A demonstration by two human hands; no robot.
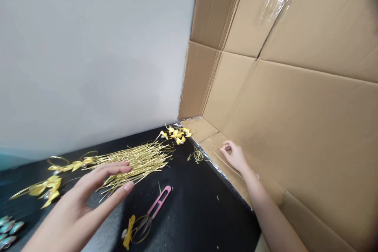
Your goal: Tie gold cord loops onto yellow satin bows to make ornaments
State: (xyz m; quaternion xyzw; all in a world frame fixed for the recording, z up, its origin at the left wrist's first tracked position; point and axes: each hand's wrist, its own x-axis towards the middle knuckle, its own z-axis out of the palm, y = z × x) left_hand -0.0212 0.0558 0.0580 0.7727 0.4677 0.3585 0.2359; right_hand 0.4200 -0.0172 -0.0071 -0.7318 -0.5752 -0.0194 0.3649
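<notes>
My left hand hovers over the near side of a bundle of gold cords, thumb and fingers apart, holding nothing. Over the cardboard strip on the right, my right hand has its fingertips pinched together; what they hold, if anything, is too small to make out. A thin pale strand runs just beside and below that hand. Thread snips with a pink handle lie on the black table. Their blades cross the loop of a yellow ribbon bow on gold cord.
More yellow bows are heaped at the far corner, others at left. A small tangle of cord lies near the cardboard edge. Turquoise gem pieces sit at lower left. A tall cardboard panel bounds the right, a pale wall the back.
</notes>
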